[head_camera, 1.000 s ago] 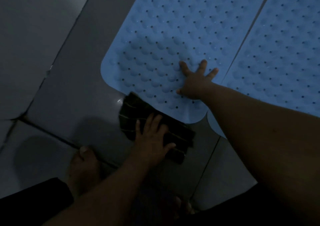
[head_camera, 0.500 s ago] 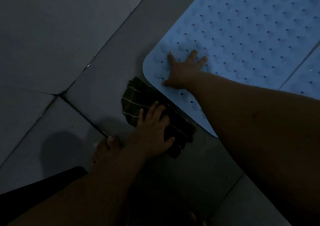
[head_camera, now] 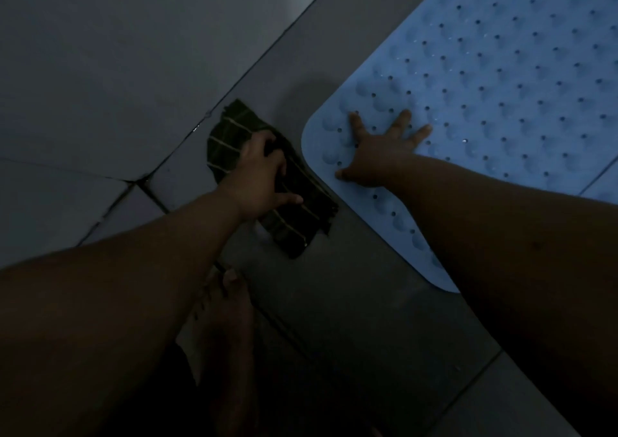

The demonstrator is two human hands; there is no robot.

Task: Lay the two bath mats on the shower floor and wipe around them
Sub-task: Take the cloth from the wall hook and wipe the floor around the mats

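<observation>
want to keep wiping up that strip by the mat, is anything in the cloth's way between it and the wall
Nothing visible blocks it. The left hand grips the dark striped cloth on bare floor tile beside the blue mat, which the right hand presses flat.

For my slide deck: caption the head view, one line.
Right hand spread flat on the blue bath mat while the left hand grips a dark striped cloth on the tiled floor.

Both arms stretched forward and down. Left hand (head_camera: pixel 259 177) lower left of centre, fingers curled down over a cloth (head_camera: pixel 294 209), thumb out to the right. Right hand (head_camera: pixel 379 150) flat, palm down, fingers spread wide, pressing on a mat (head_camera: pixel 501 85). A bare foot (head_camera: pixel 230 302) shows under left forearm.
</observation>
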